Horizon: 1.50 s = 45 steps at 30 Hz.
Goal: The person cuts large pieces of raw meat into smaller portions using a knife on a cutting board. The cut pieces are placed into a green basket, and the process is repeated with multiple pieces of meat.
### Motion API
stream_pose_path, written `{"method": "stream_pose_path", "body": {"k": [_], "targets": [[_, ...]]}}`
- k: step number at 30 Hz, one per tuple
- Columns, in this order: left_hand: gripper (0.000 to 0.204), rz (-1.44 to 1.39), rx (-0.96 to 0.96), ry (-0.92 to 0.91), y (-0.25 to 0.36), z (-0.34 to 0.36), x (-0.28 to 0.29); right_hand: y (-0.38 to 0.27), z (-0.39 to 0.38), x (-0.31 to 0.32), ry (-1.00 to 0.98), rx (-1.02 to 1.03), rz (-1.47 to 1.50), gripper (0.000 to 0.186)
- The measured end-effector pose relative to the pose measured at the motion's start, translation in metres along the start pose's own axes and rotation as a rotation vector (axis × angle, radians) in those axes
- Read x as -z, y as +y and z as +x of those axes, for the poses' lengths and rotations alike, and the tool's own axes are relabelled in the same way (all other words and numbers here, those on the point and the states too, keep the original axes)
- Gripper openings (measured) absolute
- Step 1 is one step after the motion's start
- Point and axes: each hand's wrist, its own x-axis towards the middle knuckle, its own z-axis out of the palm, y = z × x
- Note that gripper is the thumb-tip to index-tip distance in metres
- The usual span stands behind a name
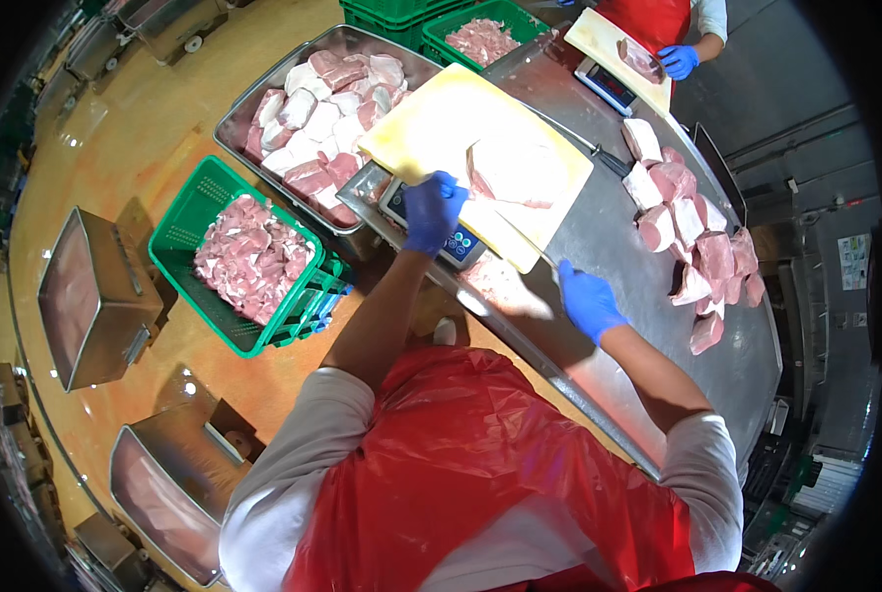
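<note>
Piece of meat (515, 178) is seen lying on the yellow cutting board (571, 163), ahead of both hands; its far side is washed out by glare, so its full outline and long axis can't be read surely, though its near edge slopes down toward the right. The left hand (435, 212) is placed at the board's near edge, just beside the meat's left end, and is clearly the nearer one; fingers are curled, but whether anything is pinched in that grip cannot be told. The knife (532, 242) is held by the right hand (587, 301), grip closed round the handle, off the board's right edge and over the tabletop (623, 247). From that grip, the meat lies forward and to the left; the blade is pointed the same way, its tip near the meat's near edge, contact not clear. The blade-to-edge angle is judged to be the relation that counts: the blade is set across the board from the right, with the left hand close to the tip side. Scale (460, 245) is partly covered by the board.
</note>
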Motion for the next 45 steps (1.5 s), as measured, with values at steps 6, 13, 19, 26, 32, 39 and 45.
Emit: {"method": "stream_pose_path", "body": {"k": [6, 13, 19, 26, 32, 39, 45], "targets": [[0.031, 0.126, -0.108, 0.057, -0.005, 0.013, 0.017, -0.027, -0.002, 0.018, 0.219, -0.058, 0.176, 0.019], [0.012, 0.350, -0.330, -0.011, -0.034, 0.010, 0.055, -0.074, 0.065, 0.032, 0.494, -0.186, 0.804, 0.023], [0.040, 0.884, 0.452, -0.129, -0.076, -0.002, 0.173, -0.007, 0.089, -0.011, 0.663, -0.298, 1.528, 0.022], [0.027, -0.003, -0.506, -0.101, -0.015, 0.056, -0.026, 0.014, 0.183, 0.016, 0.781, -0.225, 1.428, 0.024], [0.022, 0.096, -0.346, -0.023, -0.013, 0.036, -0.027, -0.058, 0.127, 0.049, 0.711, -0.143, 0.798, 0.016], [0.006, 0.214, -0.345, 0.037, -0.004, 0.037, -0.029, -0.092, 0.131, 0.038, 0.386, -0.135, 0.475, 0.025], [0.013, 0.127, 0.076, 0.048, -0.004, 0.033, -0.002, -0.041, 0.025, -0.019, 0.149, -0.144, 0.291, 0.022]]}}
